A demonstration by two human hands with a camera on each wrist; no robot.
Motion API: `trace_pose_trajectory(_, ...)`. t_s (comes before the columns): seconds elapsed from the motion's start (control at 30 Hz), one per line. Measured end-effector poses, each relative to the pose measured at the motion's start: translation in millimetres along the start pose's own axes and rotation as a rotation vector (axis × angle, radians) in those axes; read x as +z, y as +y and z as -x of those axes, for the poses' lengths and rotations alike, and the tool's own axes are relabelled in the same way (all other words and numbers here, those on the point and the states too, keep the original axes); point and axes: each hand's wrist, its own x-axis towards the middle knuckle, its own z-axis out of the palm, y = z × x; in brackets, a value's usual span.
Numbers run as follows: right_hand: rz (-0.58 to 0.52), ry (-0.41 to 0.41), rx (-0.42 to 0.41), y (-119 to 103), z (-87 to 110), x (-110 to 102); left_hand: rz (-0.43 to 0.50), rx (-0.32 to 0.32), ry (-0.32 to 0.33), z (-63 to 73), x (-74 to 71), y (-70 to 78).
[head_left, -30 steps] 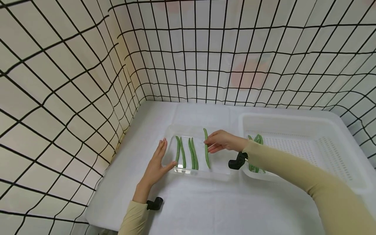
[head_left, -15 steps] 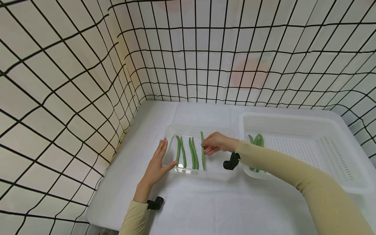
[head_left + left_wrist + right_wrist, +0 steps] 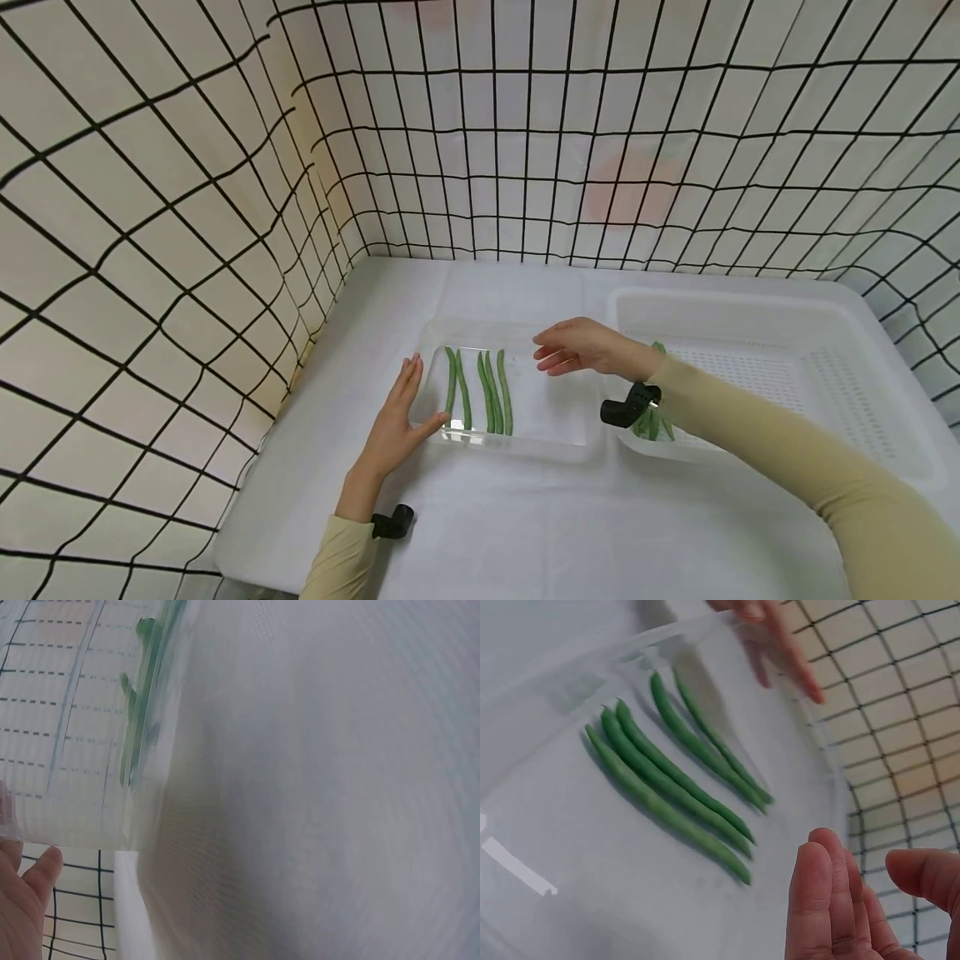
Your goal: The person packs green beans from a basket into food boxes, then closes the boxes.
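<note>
Nearest, in the lower part of the head view, can see two beige sleeves [image 3: 765, 450], one at the bottom left and one at the lower right. At the wrists, small black devices [image 3: 630, 406].

A little farther, at the left side of a clear tray [image 3: 555, 400], a left hand [image 3: 394, 425] with straight fingers and with the thumb well apart from them. Lies with fingers along the left wall and thumb at the near left corner; cannot tell the strength of the touch.

Above the right part of the tray, a right hand [image 3: 581, 346]. Has, in the right wrist view, fingers nearly straight and close to one another, with the thumb apart.

Inside the tray, on its left half, five green beans [image 3: 494, 392], pointing from the near side to the far side. Form two groups with a gap between: two at the left, three close together at the right.

Just to the right of the tray, a white basket [image 3: 720, 321] with small holes in the bottom. Contains more green beans [image 3: 654, 427] at its left end, partly hidden by the right sleeve. Under all this, a desk [image 3: 525, 525] with white cloth.

Farthest, a black net [image 3: 492, 131] in front of a pale wall [image 3: 630, 192] with faint pink spots.
</note>
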Motion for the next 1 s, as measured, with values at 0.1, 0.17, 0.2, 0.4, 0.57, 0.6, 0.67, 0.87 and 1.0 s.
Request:
trace_pose_trajectory(0.1, -0.012, 0.029, -0.032, -6.6, 15.4, -20.2, -0.001, 0.001, 0.002, 0.6, -1.4, 0.2)
trace_pose_trajectory(0.17, -0.020, 0.053, -0.044, -8.6, 24.7, -34.3, 0.000, 0.002, 0.001, 1.2, -2.0, 0.4)
trace_pose_trajectory(0.2, -0.031, 0.063, -0.050, -8.7, 29.0, -41.3, -0.001, 0.002, 0.002, 1.4, -2.4, 0.5)
trace_pose_trajectory(0.4, -0.053, 0.119, -0.038, 7.9, 48.6, -83.4, 0.004, -0.011, -0.002, 2.5, -3.5, 2.5)
trace_pose_trajectory(0.57, -0.077, 0.148, 0.039, 38.4, 57.7, -115.3, 0.004, -0.001, 0.000, 2.2, -3.1, 3.1)
trace_pose_trajectory(0.6, -0.078, 0.156, 0.054, 44.8, 59.6, -121.2, 0.002, 0.001, -0.001, 2.2, -3.1, 3.4)
trace_pose_trajectory(0.67, -0.068, 0.176, 0.078, 57.0, 63.2, -131.8, 0.000, 0.000, -0.003, 2.1, -3.3, 3.5)
trace_pose_trajectory(0.87, -0.037, 0.181, 0.155, 87.8, 67.7, -156.6, -0.003, 0.003, 0.001, 1.6, -3.8, 4.3)
trace_pose_trajectory(1.0, -0.068, 0.181, 0.206, 102.5, 63.6, -162.1, 0.001, 0.002, -0.002, 1.2, -2.7, 4.1)
